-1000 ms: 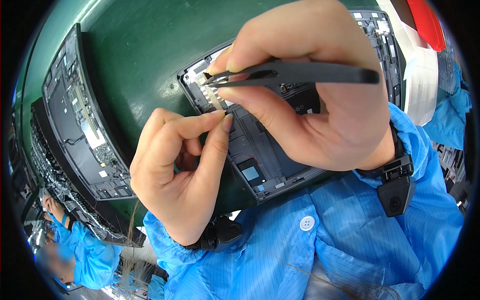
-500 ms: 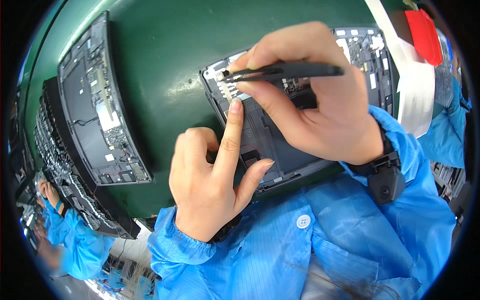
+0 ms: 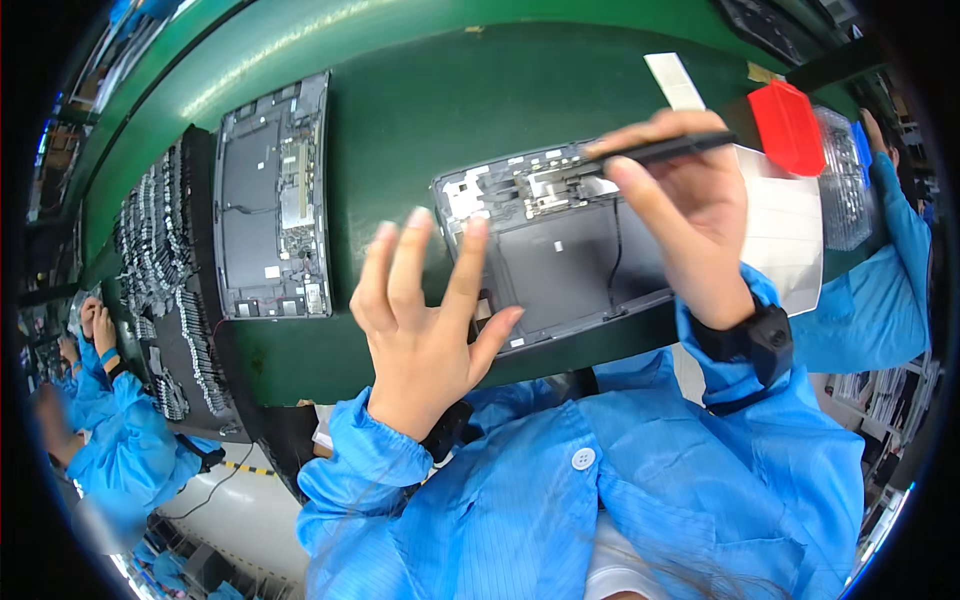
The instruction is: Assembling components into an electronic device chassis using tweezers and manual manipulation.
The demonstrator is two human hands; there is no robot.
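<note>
An opened laptop chassis (image 3: 560,270), dark grey with a circuit board along its far side, lies on the green bench in front of me. My left hand (image 3: 420,345) is open, fingers spread, at the chassis's left edge; the index fingertip is over its far left corner, and I cannot tell if it touches. Black tweezers (image 3: 672,147) are gripped in my right hand (image 3: 700,215), held over the board with the tips pointing left. What the tips touch, if anything, is too blurred to tell. A second opened laptop chassis (image 3: 247,165) rests to the left.
Left of the second chassis, a black mat (image 3: 205,350) carries rows of small silver parts (image 3: 165,230). On the right are a white sheet (image 3: 785,250), a red bin (image 3: 787,130) and a clear plastic tray (image 3: 845,180). Blue-sleeved co-workers are at both sides.
My right hand has moved right with the tweezers, off the chassis's far left corner. My left index finger has lifted from there, and its fingers have spread. The view has shifted too.
</note>
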